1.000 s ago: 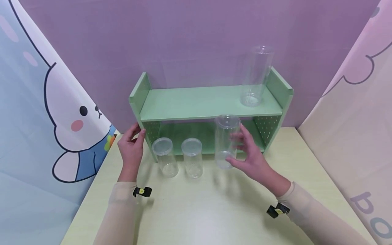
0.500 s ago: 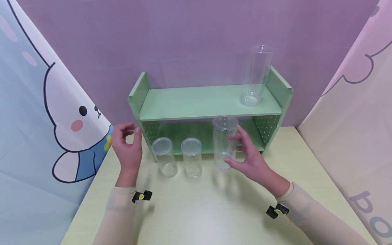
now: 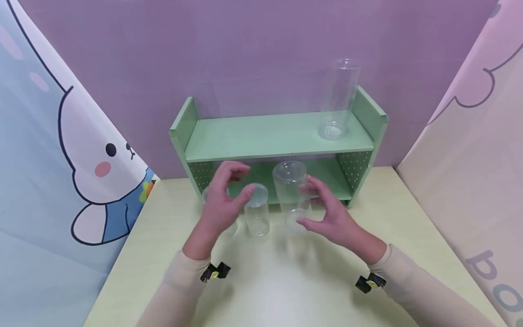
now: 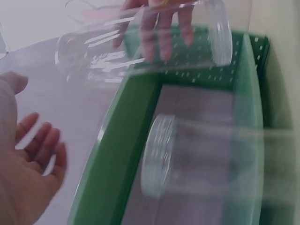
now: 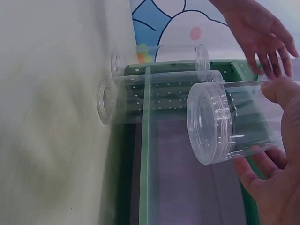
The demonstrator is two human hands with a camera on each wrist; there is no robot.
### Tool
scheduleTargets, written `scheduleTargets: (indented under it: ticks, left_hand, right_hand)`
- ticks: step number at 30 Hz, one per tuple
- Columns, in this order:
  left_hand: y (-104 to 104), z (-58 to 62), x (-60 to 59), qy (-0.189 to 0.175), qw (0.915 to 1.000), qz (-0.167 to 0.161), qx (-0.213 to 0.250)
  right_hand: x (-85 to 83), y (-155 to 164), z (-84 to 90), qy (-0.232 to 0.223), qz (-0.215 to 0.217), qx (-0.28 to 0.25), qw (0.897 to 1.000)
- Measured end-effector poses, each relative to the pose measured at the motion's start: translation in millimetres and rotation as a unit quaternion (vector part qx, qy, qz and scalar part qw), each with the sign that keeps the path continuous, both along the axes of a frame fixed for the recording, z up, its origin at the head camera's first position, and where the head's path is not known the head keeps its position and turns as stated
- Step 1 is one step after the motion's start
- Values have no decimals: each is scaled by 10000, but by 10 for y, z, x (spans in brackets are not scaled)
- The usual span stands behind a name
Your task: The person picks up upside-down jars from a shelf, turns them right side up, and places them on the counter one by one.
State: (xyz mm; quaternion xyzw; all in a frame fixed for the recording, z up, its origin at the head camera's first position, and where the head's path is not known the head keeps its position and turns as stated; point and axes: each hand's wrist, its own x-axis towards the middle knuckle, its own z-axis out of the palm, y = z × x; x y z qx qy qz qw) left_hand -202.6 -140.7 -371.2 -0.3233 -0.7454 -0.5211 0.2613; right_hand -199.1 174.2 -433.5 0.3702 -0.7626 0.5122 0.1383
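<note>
In the head view my right hand [image 3: 337, 222] grips a tall clear plastic jar [image 3: 288, 190] from its right side, thumb in front. The jar hangs slightly tilted above the table, and its thick ringed end [image 5: 208, 124] faces down in the right wrist view. My left hand [image 3: 220, 206] holds nothing; its fingers are loosely bent and the thumb stands apart. It hovers in front of a shorter lidded jar [image 3: 232, 228], hiding most of it. A second short lidded jar [image 3: 257, 213] stands upright between my hands.
Behind the jars stands a green two-tier shelf [image 3: 261, 136] with perforated side panels. Another tall clear jar [image 3: 337, 104] stands at the right end of its upper board. The pale table [image 3: 269, 290] spreads in front. A purple backdrop [image 3: 261, 54] hangs close behind.
My left hand has let go of the shelf's left side, drawn back and swung right to the short jars. My right hand has brought the tall jar slightly left and tilted it.
</note>
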Motion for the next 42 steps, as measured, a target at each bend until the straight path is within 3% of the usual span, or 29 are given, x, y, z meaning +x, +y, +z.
scheduleTargets:
  ticks: [4,8,27,37,42]
  left_hand:
    - [171,-25,21,-851,9951,-327,-376]
    - [288,-21,25,-1136,9911,-503,-478]
    - [458,-3,-11,-1340,9864,-638,-712]
    - [427,11,28,-1154,9863,-549,-1044]
    - [359,13,37,-1127,9849,-514,-1212]
  right_hand:
    - [19,5,7,-133,19,151,9998]
    - [25,5,6,-184,56,217,9996]
    - [22,-35,28,422,264,539,9973]
    - [16,-21,27,577,271,846,9944]
    - [8,19,122,779,291,1097,9905]
